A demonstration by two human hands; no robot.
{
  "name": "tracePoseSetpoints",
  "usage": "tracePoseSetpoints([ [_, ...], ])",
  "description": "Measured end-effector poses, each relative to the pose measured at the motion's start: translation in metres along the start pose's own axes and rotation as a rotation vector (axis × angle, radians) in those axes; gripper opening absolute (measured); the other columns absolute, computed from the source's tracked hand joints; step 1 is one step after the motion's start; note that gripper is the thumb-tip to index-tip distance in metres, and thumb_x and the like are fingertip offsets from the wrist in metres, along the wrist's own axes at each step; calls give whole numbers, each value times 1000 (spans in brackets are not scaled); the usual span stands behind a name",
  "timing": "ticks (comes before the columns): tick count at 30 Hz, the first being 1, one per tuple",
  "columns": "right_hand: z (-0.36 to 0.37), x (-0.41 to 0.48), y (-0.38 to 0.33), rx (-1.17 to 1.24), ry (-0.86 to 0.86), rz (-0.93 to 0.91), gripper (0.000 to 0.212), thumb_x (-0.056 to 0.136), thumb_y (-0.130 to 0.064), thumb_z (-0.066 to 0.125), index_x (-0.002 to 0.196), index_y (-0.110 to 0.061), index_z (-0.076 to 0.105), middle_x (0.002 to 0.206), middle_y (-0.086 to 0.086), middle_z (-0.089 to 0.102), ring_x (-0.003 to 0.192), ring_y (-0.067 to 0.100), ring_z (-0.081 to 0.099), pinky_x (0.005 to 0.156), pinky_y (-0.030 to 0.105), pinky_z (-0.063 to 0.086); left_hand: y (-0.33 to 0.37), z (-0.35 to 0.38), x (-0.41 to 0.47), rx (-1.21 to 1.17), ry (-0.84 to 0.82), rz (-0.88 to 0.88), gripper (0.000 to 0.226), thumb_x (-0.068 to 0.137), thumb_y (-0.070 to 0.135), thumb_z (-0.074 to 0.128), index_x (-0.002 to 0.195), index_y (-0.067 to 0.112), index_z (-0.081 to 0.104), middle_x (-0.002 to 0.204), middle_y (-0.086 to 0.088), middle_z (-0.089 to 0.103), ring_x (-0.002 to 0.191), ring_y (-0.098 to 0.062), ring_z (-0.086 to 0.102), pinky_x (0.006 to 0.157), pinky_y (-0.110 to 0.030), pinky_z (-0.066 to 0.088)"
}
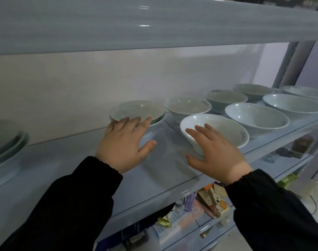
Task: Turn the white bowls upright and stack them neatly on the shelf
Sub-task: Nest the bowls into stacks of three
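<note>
Several white bowls stand upright on the pale shelf (163,160). A stack of two bowls (136,110) sits left of centre; my left hand (124,145) reaches to its near rim, fingers straight and touching it. A single bowl (221,125) stands at the front, and my right hand (214,151) lies over its near rim with fingers spread and straight. Behind it is another bowl (188,105), and more bowls (257,117) line up toward the right. Neither hand grips anything.
A further stack of bowls (4,147) sits at the far left edge. The upper shelf board (154,24) hangs low overhead. A shelf post (290,64) stands at the right. Boxes and packets (200,211) fill the shelf below.
</note>
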State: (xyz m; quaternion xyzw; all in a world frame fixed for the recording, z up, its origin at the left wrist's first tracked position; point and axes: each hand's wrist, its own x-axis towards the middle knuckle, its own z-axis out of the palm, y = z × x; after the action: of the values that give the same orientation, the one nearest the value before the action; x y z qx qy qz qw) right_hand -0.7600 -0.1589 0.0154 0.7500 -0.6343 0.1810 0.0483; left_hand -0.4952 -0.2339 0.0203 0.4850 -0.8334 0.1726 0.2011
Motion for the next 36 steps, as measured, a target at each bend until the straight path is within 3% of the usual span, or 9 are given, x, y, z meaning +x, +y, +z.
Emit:
tracePoseSetpoints([
  [3,-5,1,5,-52,-20,49,62,94,-52,52,149,-28,40,147,-1,51,143,21,36,110,35,35,3,-2,-6,-14,-8,-9,73,91,68,27,150,29,40,140,-5,56,128,-34,51,107,-54,36],
  [5,-6,2,7,-113,-39,59,51,96,-48,50,142,-26,49,129,-1,62,122,21,55,93,35,47,4,-2,-8,-25,-26,-17,73,91,68,25,151,29,39,141,-4,56,130,-34,49,108,-55,35],
  [7,-4,3,8,-168,-59,55,40,99,-44,47,133,-25,55,114,-1,67,104,22,61,80,34,51,5,-2,-11,-32,-48,-25,74,90,69,23,151,30,37,143,-2,54,132,-33,47,110,-55,33],
  [18,3,7,15,-250,-22,-4,23,103,-26,41,115,-19,60,95,0,65,84,23,61,70,36,53,7,-6,-16,-35,-37,-34,72,91,66,26,149,26,42,137,-2,57,128,-28,49,108,-55,35],
  [24,4,5,15,-256,40,-11,22,103,-26,42,110,-18,61,92,-1,65,80,22,58,62,32,42,5,-8,-18,-34,-50,-42,75,91,67,23,151,26,38,140,-3,56,132,-28,46,110,-52,35],
  [28,-3,3,14,-248,93,9,24,105,-28,41,113,-17,61,94,0,66,84,22,58,63,30,36,4,-11,-18,-53,-27,-29,74,91,66,27,150,23,40,135,-4,58,127,-29,51,100,-46,46],
  [33,-13,4,3,-195,390,-85,10,93,-18,64,92,-10,70,70,3,64,63,27,57,47,29,39,1,-14,-20,-61,-6,-23,74,92,65,30,150,22,40,133,-5,59,122,-30,53,96,-46,48],
  [36,-24,19,-8,-140,542,-205,5,90,-10,68,93,-6,71,69,6,64,60,30,57,49,30,44,-1,-16,-24,-61,5,-20,73,93,65,30,150,21,40,131,-6,60,120,-31,54,95,-46,49],
])
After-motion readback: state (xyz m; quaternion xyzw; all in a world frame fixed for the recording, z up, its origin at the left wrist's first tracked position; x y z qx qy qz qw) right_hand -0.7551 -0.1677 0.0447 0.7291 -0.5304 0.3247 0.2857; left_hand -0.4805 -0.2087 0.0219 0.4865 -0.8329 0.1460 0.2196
